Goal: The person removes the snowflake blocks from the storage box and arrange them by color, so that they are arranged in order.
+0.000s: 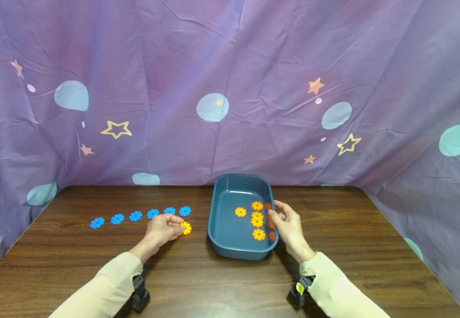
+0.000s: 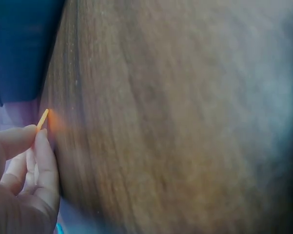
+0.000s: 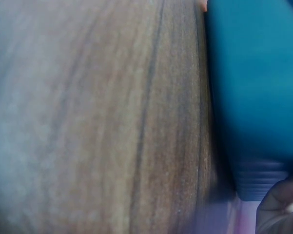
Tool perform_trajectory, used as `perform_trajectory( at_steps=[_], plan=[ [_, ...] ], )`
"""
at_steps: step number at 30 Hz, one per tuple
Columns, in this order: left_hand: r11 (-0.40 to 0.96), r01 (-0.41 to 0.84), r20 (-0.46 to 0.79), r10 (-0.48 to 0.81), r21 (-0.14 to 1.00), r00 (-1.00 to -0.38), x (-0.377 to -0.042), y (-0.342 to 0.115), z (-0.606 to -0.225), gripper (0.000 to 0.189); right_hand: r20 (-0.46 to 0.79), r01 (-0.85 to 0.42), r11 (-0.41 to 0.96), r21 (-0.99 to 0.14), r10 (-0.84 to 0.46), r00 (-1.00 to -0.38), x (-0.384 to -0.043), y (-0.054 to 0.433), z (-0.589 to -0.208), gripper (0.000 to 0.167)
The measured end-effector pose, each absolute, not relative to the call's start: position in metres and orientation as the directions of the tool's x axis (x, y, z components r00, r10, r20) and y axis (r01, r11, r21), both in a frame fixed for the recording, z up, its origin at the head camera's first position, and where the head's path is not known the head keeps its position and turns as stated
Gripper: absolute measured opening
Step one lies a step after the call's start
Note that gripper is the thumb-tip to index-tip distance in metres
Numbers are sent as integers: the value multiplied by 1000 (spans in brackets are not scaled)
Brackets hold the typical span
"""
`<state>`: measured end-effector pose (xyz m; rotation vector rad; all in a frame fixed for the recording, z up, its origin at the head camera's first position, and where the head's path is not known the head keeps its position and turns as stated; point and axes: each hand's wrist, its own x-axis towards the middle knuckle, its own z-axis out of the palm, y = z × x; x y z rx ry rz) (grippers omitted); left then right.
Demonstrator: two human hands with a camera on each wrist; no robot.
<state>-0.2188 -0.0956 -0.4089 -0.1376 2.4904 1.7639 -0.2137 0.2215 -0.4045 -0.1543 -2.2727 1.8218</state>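
Note:
Between thumb and fingertips, my left hand pinches an orange notched plastic disc on the left side of the basin. The left wrist view shows that disc edge-on, thin between thumb and index finger. A dark blue rectangular basin stands at the middle of the table. My right hand grips the basin's right rim, its thumb over the edge. Several orange discs lie inside the basin, two of them overlapping. In the right wrist view the basin's side wall hides most of that hand.
Several blue notched discs lie in a row on the brown wooden table, left of the basin and beyond my left hand. A purple patterned cloth hangs along the table's back edge and sides.

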Motion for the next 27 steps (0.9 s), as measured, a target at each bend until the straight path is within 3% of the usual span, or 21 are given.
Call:
perform_trajectory(
  at_steps=[16, 27],
  plan=[
    [655, -6, -18, 11, 756, -1000, -220, -99, -404, 13, 99, -47, 224, -973, 225, -969, -213, 221, -404, 38],
    [704, 15, 5, 17, 710, -1000, -221, -98, -402, 12, 96, -44, 227, -973, 224, -970, -214, 222, -405, 38]
  ],
)
